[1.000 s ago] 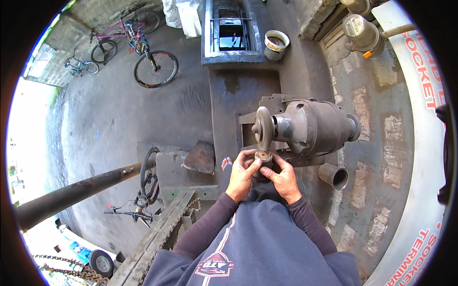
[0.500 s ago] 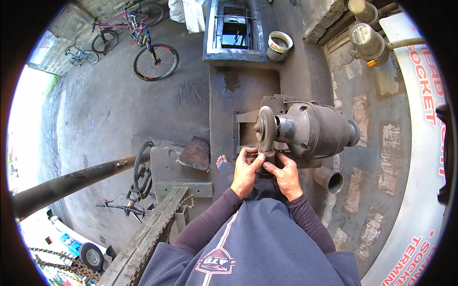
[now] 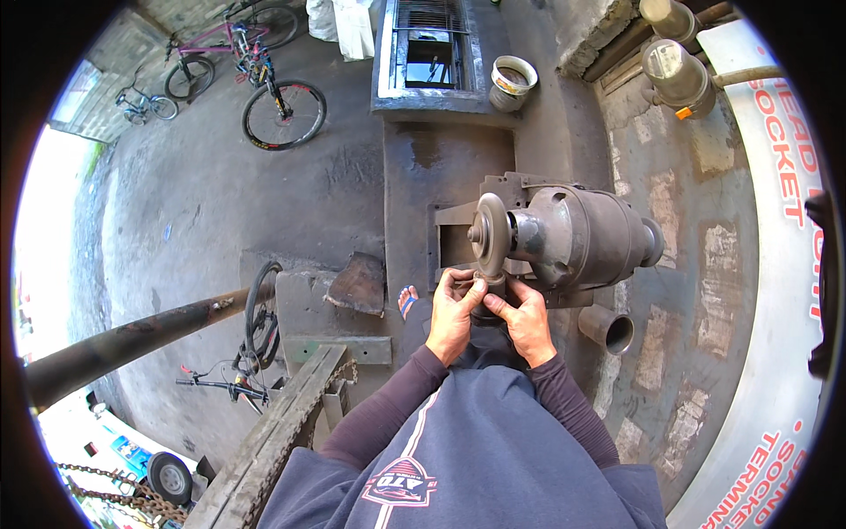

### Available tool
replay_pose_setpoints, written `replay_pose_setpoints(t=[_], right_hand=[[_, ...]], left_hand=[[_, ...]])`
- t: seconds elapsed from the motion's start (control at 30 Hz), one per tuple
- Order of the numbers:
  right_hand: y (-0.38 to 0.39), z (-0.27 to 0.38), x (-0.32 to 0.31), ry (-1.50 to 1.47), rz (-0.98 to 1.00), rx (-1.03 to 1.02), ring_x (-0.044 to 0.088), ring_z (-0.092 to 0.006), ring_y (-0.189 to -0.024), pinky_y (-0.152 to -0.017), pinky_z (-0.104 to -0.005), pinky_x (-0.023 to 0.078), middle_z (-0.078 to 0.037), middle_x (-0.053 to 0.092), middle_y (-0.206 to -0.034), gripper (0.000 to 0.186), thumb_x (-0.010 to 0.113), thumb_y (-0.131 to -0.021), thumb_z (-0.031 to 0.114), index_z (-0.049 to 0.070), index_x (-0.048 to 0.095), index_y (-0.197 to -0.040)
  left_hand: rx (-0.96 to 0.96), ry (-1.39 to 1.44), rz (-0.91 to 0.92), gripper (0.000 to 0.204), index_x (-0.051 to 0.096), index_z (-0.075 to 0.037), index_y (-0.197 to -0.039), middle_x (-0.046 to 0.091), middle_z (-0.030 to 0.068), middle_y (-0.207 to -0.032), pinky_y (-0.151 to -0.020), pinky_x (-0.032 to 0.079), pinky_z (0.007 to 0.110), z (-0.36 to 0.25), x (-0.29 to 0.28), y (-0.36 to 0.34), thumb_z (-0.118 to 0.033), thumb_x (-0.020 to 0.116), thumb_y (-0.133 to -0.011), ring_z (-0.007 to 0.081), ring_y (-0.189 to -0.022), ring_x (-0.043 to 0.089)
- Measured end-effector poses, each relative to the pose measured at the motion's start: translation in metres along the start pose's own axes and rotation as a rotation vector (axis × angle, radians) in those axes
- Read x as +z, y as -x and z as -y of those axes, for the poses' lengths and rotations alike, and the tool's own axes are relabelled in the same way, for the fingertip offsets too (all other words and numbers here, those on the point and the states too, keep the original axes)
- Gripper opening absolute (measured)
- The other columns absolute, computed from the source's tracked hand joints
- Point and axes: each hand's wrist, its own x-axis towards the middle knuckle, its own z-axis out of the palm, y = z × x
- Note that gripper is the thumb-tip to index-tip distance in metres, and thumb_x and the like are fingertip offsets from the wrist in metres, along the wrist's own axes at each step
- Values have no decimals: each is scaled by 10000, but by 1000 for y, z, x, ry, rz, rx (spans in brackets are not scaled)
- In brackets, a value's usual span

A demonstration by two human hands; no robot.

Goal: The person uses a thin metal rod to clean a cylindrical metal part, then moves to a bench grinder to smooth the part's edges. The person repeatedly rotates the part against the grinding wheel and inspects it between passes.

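A bench grinder's round wheel (image 3: 491,231) stands edge-on in front of me, fixed to the shaft of a dusty brown motor (image 3: 592,234). Just below the wheel, both my hands grip a dark, cylindrical metal piece (image 3: 494,287). My left hand (image 3: 451,316) holds its left side, thumb pressed on it and fingers curled behind. On the other side my right hand (image 3: 528,328) has its thumb and fingers closed round it. The upper end of the piece meets the wheel's lower edge; whether it touches cannot be told. Its lower part is partly hidden by my hands.
An open metal pipe (image 3: 608,331) stands right of my hands. Ahead are a bucket (image 3: 512,84) and a blue-framed window box (image 3: 429,100). Bicycles (image 3: 284,115) stand far left. Nearer left are a rusty pole (image 3: 150,333), a metal beam (image 3: 264,441) and a bent plate (image 3: 359,284).
My hands and the metal piece stay at the wheel with barely any shift. The whole view has moved slightly.
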Motion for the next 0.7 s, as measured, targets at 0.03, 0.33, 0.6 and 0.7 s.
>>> replay_pose_setpoints(t=[0.03,0.33,0.6,0.7], right_hand=[[0,1,0,3,0,4,662,-167,-1102,-994,-316,527,-125,724,-1237,516,810,-917,150,-65,628,-1350],[-4,-2,0,0,-4,14,669,-153,-1062,-961,-305,539,-111,733,-1201,482,793,-928,135,-63,635,-1338],[-7,-3,4,-14,1,16,656,-152,-1075,-973,-302,530,-109,728,-1205,461,783,-936,134,-58,642,-1331],[-6,-5,7,-49,1,33,656,-153,-1071,-972,-298,527,-108,729,-1195,437,781,-936,130,-59,655,-1309]], left_hand=[[-17,26,-3,212,544,-68,-1180,674,78,-1164,-966,508,296,1,-2,0,-91,684,-1022,129,-1092,627],[-25,83,-17,203,549,-68,-1178,677,63,-1132,-915,522,282,3,0,-2,-101,680,-1027,120,-1037,633],[-38,63,-58,269,554,-43,-1166,661,63,-1123,-955,509,293,0,0,-2,-124,740,-989,130,-1052,622],[-62,113,-54,270,554,-42,-1164,664,68,-1119,-950,512,295,-2,-2,-1,-123,742,-988,133,-1056,624]])
